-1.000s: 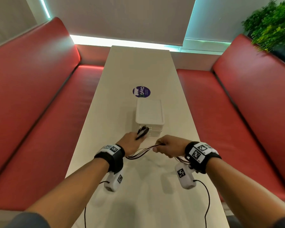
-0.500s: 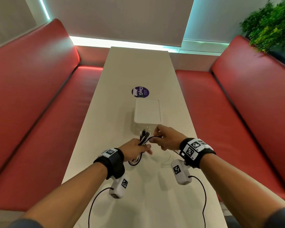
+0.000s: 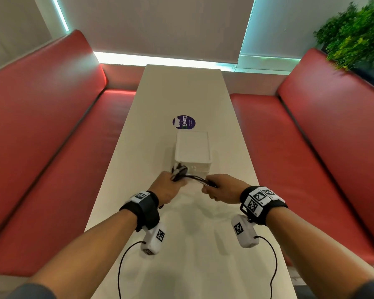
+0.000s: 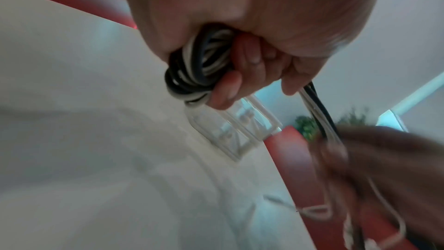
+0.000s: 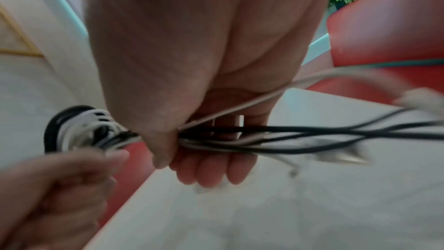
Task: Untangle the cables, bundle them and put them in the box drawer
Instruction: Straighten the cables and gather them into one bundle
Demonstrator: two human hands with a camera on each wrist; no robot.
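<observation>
So both hands are over the long white table [image 3: 181, 93], just in front of the white drawer box [image 3: 192, 151]. The left hand [image 3: 167, 187] is clenched around a coiled bundle of black and white cables [image 4: 199, 67], looped up tight in the fist. The loose strands run across to the right hand [image 3: 221, 187], which has its fingers [image 5: 211, 170] and thumb curled around them, with the free plug ends trailing out past it, blurry. A purple round sticker [image 3: 184, 122] sits on the table just behind the box, red bench seats [image 3: 58, 152] on either side.
</observation>
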